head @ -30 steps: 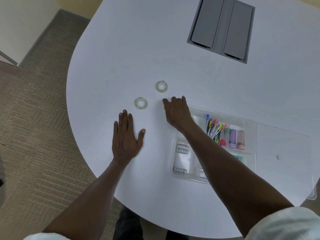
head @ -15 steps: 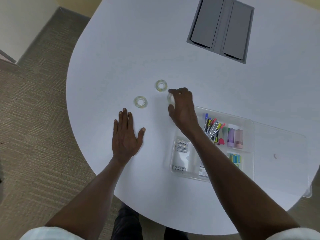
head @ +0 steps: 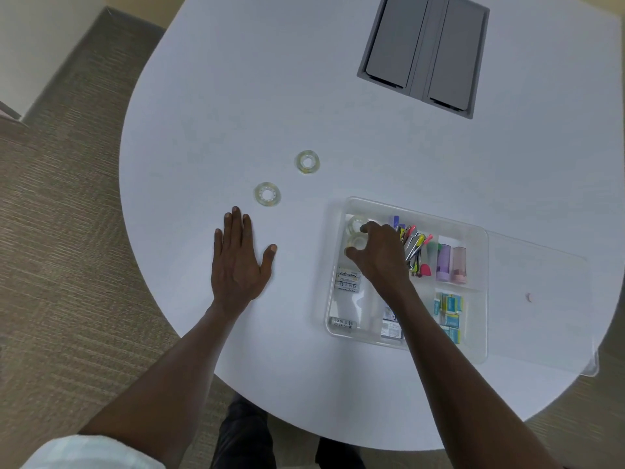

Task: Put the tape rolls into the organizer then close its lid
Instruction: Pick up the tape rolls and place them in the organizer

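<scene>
Two clear tape rolls lie flat on the white table, one (head: pixel 307 161) farther away and one (head: pixel 267 194) nearer my left hand. The clear plastic organizer (head: pixel 416 211) sits to their right, its lid (head: pixel 541 299) open and lying flat on the right side. My right hand (head: pixel 378 255) reaches into the organizer's far-left compartment, thumb and fingers around a tape roll (head: pixel 357 244). Another roll (head: pixel 354 223) rests just beyond it in the same compartment. My left hand (head: pixel 240 262) lies flat on the table, fingers spread, holding nothing.
The organizer's other compartments hold batteries (head: pixel 347 279), coloured pens (head: pixel 414 247), two small purple and pink containers (head: pixel 451 264) and blue packets (head: pixel 449 309). A grey hatch (head: pixel 422 52) is set into the far tabletop. The table's curved edge drops to carpet (head: pixel 61 231) on the left.
My right hand picked a tape roll up off the table left of the organizer and carried it right and down into the far-left compartment. My left hand stayed flat.
</scene>
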Motion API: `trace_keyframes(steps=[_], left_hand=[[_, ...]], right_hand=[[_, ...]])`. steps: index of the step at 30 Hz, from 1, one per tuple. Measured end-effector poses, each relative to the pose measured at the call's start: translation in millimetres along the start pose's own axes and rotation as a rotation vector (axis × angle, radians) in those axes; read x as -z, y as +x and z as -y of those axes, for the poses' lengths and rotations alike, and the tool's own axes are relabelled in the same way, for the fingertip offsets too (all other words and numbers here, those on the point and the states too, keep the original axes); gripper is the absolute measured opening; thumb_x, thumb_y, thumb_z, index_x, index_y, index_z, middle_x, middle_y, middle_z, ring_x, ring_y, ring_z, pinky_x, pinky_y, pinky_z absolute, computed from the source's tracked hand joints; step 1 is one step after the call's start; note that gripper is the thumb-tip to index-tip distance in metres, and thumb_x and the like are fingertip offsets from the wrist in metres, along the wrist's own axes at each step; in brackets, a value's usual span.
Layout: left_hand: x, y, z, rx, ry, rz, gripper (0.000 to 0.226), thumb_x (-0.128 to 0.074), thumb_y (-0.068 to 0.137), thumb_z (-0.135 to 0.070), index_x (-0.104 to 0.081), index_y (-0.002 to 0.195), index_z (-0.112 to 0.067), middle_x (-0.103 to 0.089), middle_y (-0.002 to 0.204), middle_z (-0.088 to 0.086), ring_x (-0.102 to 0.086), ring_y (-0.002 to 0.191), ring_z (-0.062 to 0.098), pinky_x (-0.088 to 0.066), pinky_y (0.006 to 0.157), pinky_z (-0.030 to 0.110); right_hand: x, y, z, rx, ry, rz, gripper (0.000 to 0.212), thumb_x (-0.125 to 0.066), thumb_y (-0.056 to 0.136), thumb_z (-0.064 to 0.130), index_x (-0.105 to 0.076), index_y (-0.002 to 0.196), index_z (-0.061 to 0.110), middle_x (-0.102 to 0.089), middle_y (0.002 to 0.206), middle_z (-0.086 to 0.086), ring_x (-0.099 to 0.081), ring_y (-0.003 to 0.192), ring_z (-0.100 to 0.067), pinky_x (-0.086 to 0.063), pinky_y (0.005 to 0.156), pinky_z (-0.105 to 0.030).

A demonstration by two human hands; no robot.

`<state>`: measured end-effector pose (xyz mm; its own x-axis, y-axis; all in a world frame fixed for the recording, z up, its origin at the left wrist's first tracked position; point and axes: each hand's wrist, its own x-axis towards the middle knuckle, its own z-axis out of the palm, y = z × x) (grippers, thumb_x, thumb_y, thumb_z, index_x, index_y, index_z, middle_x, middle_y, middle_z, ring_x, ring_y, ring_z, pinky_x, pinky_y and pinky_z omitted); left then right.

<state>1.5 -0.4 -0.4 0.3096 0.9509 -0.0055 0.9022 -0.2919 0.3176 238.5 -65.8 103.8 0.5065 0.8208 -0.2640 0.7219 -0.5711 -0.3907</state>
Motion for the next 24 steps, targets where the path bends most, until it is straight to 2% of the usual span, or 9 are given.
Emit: trace_keyframes(steps=[5, 9, 12, 16, 20, 24], left_hand=[[2.9, 6.0, -2.2, -0.005, -0.011, 0.014, 0.077, -0.036, 0.1, -0.055, -0.023, 0.156, -0.004, -0.013, 0.168, 0.014, -0.011, 0.157, 0.027, -0.016, 0.127, 0.046], [1.0, 0.5, 4.0, 0.013, -0.018, 0.012, 0.077, -0.036, 0.099, -0.055, -0.022, 0.156, -0.005, -0.013, 0.168, 0.014, -0.01, 0.157, 0.027, -0.015, 0.128, 0.046], [0.4, -0.5, 2.5, 0.007, -0.016, 0.014, 0.078, -0.036, 0.099, -0.056, -0.022, 0.156, -0.005, -0.012, 0.168, 0.014, -0.01, 0.157, 0.027, -0.015, 0.128, 0.046], [0.5, 0.9, 0.2, 0.003, -0.022, 0.014, 0.078, -0.036, 0.099, -0.056, -0.022, 0.156, -0.005, -0.013, 0.168, 0.014, -0.01, 0.157, 0.027, -0.015, 0.128, 0.046], [0.3, -0.5, 0.7, 0.004, -0.02, 0.011, 0.078, -0.037, 0.099, -0.056, -0.023, 0.156, -0.005, -0.013, 0.168, 0.014, -0.011, 0.157, 0.027, -0.016, 0.127, 0.046], [-0.2, -0.1, 0.3, 0.004, -0.021, 0.011, 0.078, -0.037, 0.099, -0.056, -0.024, 0.155, -0.005, -0.014, 0.168, 0.014, -0.011, 0.157, 0.027, -0.016, 0.127, 0.046]], right_hand=[[-2.4, 13.2, 3.9, -0.02, -0.051, 0.033, 0.046, -0.08, 0.07, 0.026, -0.063, 0.102, -0.002, -0.067, 0.094, -0.021, -0.062, 0.09, -0.036, -0.047, 0.074, -0.035], [-10.1, 14.9, 10.4, -0.054, -0.059, 0.089, 0.049, -0.084, 0.068, 0.027, -0.059, 0.098, -0.004, -0.066, 0.092, -0.022, -0.064, 0.088, -0.035, -0.044, 0.068, -0.031], [-10.2, 13.7, 10.9, -0.059, -0.108, 0.096, 0.05, -0.083, 0.07, 0.027, -0.057, 0.098, -0.005, -0.066, 0.094, -0.021, -0.064, 0.089, -0.035, -0.047, 0.071, -0.032], [-8.5, 13.1, 8.3, -0.079, -0.103, 0.097, 0.045, -0.083, 0.067, 0.024, -0.06, 0.095, -0.003, -0.068, 0.092, -0.019, -0.066, 0.087, -0.034, -0.043, 0.067, -0.028], [-7.7, 11.9, 10.0, -0.091, -0.113, 0.113, 0.045, -0.083, 0.068, 0.021, -0.06, 0.098, -0.004, -0.069, 0.094, -0.019, -0.066, 0.09, -0.034, -0.044, 0.069, -0.028], [-11.0, 12.0, 11.2, -0.117, -0.123, 0.104, 0.059, -0.085, 0.067, 0.021, -0.049, 0.107, -0.005, -0.067, 0.096, -0.019, -0.067, 0.091, -0.034, -0.043, 0.067, -0.029]])
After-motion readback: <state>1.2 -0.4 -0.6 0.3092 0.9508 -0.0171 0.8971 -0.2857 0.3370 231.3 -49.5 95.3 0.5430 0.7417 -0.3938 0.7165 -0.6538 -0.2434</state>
